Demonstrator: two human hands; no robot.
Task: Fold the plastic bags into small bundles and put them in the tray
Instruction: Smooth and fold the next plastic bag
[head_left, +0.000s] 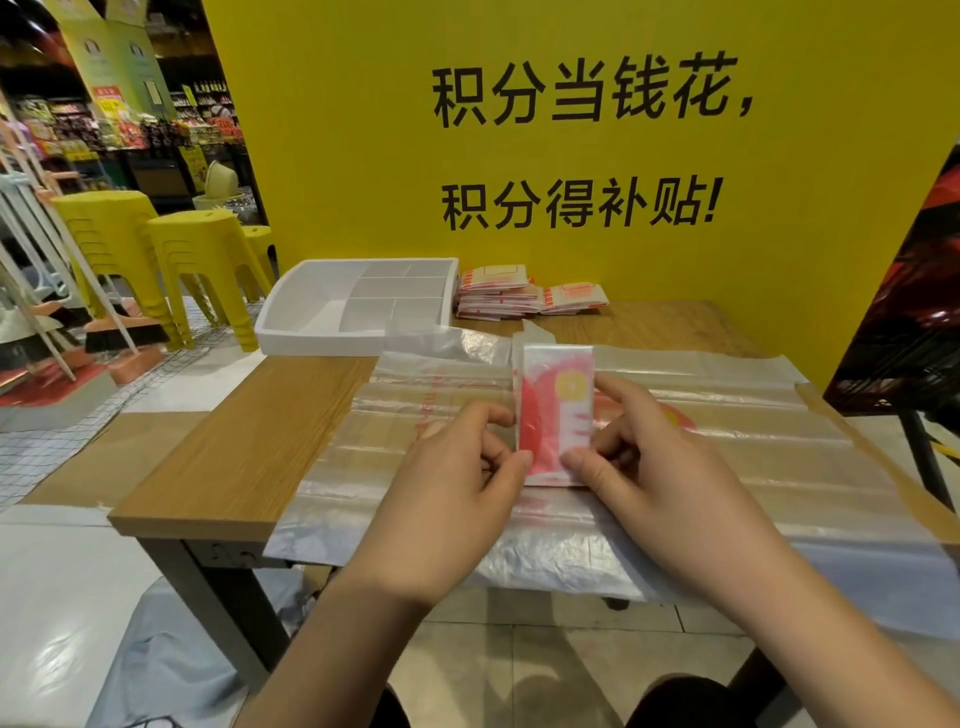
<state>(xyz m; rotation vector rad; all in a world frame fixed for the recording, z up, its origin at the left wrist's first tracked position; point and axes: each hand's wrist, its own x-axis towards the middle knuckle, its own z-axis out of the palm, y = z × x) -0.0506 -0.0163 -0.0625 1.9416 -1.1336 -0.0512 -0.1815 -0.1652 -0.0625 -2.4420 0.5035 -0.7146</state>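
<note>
- Both hands meet at the middle of the table and hold one folded bag (555, 410) between them.
- Left hand (457, 467): fingers curled, thumb tip pinching the lower left corner of the folded bag.
- Right hand (649, 462): thumb pressed on the strip's lower end, curled fingers running up its right edge.
- Folded into a narrow upright strip, this bag is whitish with red print and a yellow round mark near its top.
- Under the strip and both hands lie flat plastic bags (753, 441), clear and spread wide, their near edge hanging over the front of the wooden table (249, 441).
- At the table's far left corner stands the white tray (311, 340), split into compartments.
- Just right of the tray, folded bundles (498, 296) with red print sit in small stacks against the yellow board (363, 156), which bears black characters.
- Off to the left on the floor are stacked yellow stools (202, 260) and leaning brooms (119, 332).
</note>
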